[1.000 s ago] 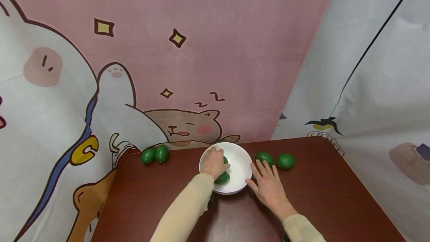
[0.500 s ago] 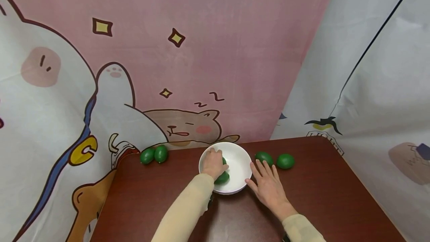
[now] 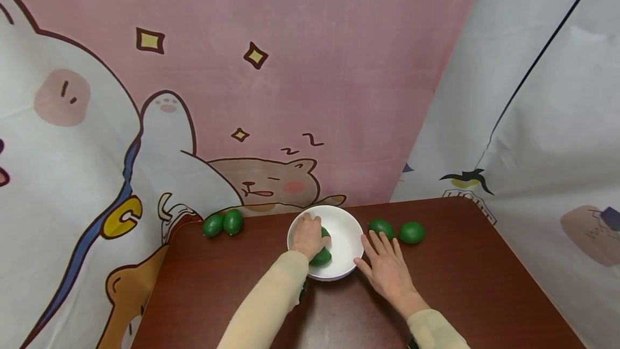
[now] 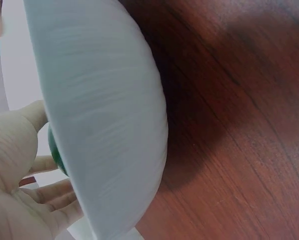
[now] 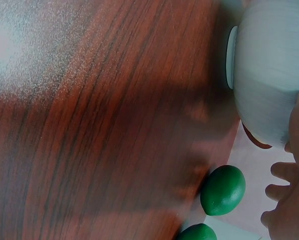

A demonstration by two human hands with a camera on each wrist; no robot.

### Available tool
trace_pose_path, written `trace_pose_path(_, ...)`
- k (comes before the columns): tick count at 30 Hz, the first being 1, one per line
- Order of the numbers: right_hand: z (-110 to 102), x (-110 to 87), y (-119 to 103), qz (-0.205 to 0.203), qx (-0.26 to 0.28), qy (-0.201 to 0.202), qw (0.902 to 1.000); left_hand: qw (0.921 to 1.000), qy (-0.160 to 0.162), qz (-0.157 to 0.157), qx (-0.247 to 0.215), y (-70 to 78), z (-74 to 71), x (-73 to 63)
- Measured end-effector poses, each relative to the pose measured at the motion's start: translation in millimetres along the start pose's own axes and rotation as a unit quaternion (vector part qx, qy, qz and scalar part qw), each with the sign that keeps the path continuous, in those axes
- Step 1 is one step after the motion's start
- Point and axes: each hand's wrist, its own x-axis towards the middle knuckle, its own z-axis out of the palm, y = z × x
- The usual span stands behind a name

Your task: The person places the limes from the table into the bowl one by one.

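A white bowl stands on the brown table, with green limes inside, partly covered by my left hand. That hand reaches over the rim into the bowl. In the left wrist view its thumb and fingers curve about a lime, mostly hidden behind the bowl wall. My right hand is spread at the bowl's right side, thumb right at the rim. Its fingertips overlap a lime in the head view; in the right wrist view the fingers are apart from that lime.
A second lime lies farther right on the table. Two more limes sit side by side near the table's back left corner. A cartoon-printed cloth hangs right behind the back edge.
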Motion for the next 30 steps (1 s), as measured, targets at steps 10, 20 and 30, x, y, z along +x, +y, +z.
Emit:
trace_pose_path(10,1,-0.8,1,-0.006,0.002,0.009,0.9999,0.9995,0.003,0.031,0.002,-3.0,-12.1,-3.4)
trace_pose_path(20,1,0.0,2,-0.006,0.002,0.008,0.9999,0.9967,0.016,0.075,0.025,-17.0,-20.3,-11.7)
trace_pose_path(30,1,0.9,2,-0.007,0.0,0.006,1.0,0.9943,0.042,0.096,0.019,-29.7,-20.0,-18.6)
